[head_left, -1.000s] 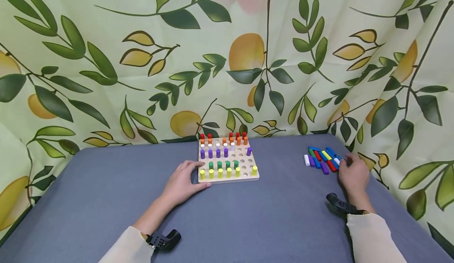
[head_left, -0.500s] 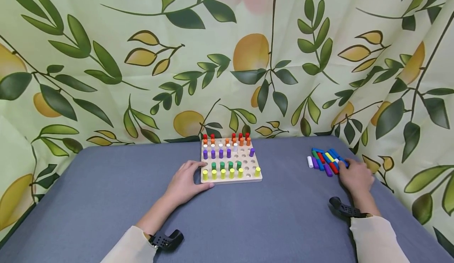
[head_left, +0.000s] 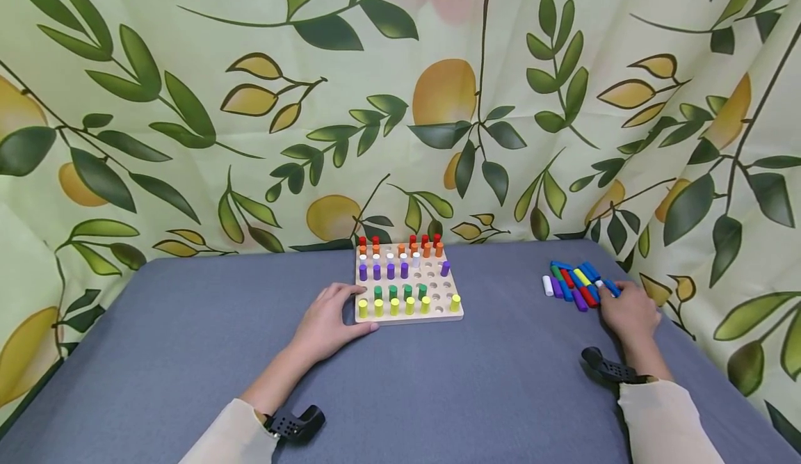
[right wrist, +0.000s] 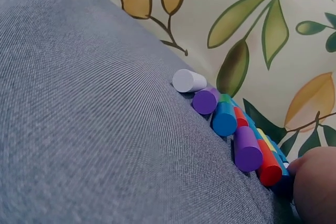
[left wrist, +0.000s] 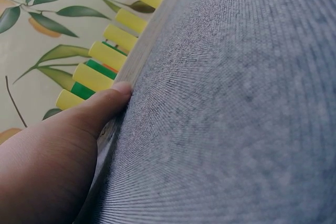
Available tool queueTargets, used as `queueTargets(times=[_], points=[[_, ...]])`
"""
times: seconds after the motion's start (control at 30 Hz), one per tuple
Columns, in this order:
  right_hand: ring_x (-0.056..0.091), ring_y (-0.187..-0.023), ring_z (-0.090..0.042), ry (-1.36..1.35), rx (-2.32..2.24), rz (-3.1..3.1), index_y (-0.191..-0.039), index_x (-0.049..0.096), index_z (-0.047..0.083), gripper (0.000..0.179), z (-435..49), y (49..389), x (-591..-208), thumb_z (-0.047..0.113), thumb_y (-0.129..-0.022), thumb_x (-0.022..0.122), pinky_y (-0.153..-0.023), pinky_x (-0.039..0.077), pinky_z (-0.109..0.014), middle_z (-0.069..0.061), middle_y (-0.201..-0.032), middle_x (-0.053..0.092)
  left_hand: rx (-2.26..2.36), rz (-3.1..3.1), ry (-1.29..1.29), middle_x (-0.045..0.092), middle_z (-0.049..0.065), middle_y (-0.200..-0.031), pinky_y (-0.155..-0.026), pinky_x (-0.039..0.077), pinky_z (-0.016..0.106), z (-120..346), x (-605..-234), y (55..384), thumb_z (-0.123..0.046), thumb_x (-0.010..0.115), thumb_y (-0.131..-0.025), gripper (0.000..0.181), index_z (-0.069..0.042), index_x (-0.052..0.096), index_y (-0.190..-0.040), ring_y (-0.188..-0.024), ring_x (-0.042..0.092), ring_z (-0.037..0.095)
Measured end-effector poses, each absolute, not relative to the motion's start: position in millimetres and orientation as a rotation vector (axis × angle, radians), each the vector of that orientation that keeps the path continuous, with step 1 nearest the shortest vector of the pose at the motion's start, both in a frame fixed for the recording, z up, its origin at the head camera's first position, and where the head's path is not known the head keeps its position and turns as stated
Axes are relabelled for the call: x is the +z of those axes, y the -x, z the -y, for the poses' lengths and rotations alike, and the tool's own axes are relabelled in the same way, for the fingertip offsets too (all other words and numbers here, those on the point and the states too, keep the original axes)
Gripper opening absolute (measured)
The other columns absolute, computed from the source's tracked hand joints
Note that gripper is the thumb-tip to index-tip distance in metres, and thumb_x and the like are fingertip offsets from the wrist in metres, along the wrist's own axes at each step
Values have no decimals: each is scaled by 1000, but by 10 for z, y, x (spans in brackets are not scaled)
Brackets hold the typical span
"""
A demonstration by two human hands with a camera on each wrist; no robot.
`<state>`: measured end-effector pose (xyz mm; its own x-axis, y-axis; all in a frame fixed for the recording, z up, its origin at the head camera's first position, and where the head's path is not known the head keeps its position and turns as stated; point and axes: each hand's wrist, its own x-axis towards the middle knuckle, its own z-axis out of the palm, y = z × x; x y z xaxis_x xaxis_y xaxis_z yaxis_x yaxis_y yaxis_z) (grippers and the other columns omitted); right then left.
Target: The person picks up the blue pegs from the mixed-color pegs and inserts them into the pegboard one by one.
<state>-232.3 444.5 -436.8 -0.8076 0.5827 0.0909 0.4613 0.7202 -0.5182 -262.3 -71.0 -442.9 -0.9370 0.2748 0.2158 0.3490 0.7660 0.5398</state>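
Observation:
A light wooden pegboard (head_left: 432,315) stands at the middle of the table, with upright pegs in colour rows; yellow pegs (head_left: 394,306) fill most of the front row. My left hand (head_left: 323,323) holds its near left corner, thumb along the front edge, fingers at the left side. In the left wrist view the thumb (left wrist: 107,106) presses that edge below the yellow pegs. At the right, my right hand (head_left: 630,312) is at a pile of loose pegs, with a blue peg (head_left: 612,287) between thumb and finger. A white peg (head_left: 599,285) lies beside its fingertips.
Loose pegs in the pile include a white peg (head_left: 547,286) at its left end, a purple peg (head_left: 580,300) and a red peg (head_left: 567,278). A grey-blue cloth (head_left: 488,380) covers the table. A leaf-patterned curtain (head_left: 375,151) hangs right behind it.
My right fingers have shifted slightly among the pegs, and the blue peg at them now shows turned at an angle. The left hand keeps its place at the board; the head view has shifted slightly.

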Motion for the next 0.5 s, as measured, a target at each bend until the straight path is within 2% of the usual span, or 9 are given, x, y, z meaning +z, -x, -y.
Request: queueTargets(times=[0.13,0.4,0.5], points=[[46,-121,-57,830,747,2611,-134,53,-10,53,-4429,2331,-4394,32,-104,45,-93,30,-65,-37,-137,52,-901,2828,505,62,7,-129,-105,49,52,718,-4428,2622,-52,83,-78,69,-18,64,-134,-125,57,28],[49,-122,-53,841,799,2535,-135,55,-8,55,-4401,2296,-4383,35,-102,47,-97,31,-64,-35,-138,54,-883,2833,525,63,6,-128,-104,50,50,721,-4435,2626,-53,83,-78,69,-18,63,-134,-123,57,27],[52,-116,-49,838,849,2442,-134,58,-6,55,-4378,2308,-4368,37,-101,51,-91,37,-57,-33,-133,58,-895,2835,521,62,6,-128,-105,49,51,726,-4431,2626,-53,83,-78,69,-18,63,-134,-124,57,27]])
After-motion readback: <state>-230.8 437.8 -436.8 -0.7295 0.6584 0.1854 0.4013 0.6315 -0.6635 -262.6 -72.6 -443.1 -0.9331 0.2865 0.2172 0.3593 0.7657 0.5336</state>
